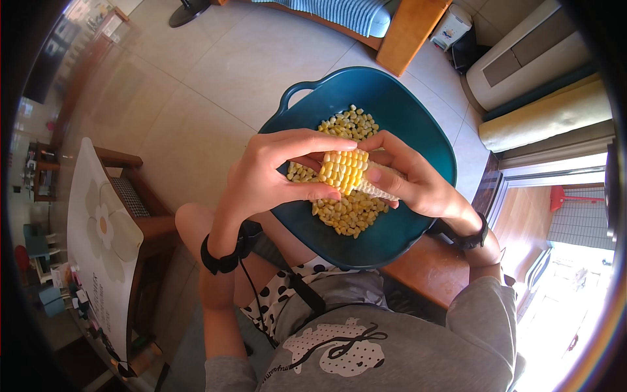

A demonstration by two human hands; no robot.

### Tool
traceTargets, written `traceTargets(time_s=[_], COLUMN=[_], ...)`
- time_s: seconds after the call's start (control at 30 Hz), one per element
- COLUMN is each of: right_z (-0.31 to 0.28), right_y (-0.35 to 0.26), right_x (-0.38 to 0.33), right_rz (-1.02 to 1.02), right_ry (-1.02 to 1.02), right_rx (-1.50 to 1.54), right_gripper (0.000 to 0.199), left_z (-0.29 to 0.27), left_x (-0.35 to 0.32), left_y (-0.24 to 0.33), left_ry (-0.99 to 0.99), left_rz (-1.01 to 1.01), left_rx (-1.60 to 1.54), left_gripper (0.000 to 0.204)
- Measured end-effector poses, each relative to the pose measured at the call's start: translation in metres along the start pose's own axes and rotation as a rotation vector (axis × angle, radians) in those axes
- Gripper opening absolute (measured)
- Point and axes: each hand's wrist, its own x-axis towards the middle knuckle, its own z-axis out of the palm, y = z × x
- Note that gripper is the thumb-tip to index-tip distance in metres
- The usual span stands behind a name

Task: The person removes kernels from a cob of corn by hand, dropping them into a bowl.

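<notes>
Both hands hold one short piece of yellow corn cob [344,171] above the middle of the deep teal plastic bowl with loop handles [428,134]. The left hand [271,173] is closed around the left end of the cob, with the fingers over the top and the thumb under it. The right hand [411,179] grips the right end, where the pale bare core without kernels shows, and its thumb presses on the edge of the kernel rows. The two hands are close together, almost touching over the cob. Loose yellow corn kernels [346,212] lie in the bottom of the bowl, under the hands and toward its far wall. The bowl rests on the person's lap, its right side near a brown wooden surface [428,268].
</notes>
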Motion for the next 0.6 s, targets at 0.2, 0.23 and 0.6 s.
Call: traceTargets(time_s=[0.2, 0.23, 0.6], right_z=[0.0, 0.0, 0.0], right_y=[0.005, 0.008, 0.003], right_x=[0.001, 0.002, 0.003], right_rz=[-0.097, -0.172, -0.151], right_ry=[-0.023, -0.026, 0.001], right_rx=[-0.017, -0.058, -0.308], right_gripper=[0.043, 0.046, 0.064], left_z=[0.0, 0.0, 0.002], left_x=[0.0, 0.001, 0.0], left_y=[-0.001, -0.002, 0.005], left_ry=[0.01, 0.006, 0.01], left_rz=[0.024, 0.022, -0.062], left_rx=[0.012, 0.025, 0.05], left_gripper=[0.053, 0.053, 0.047])
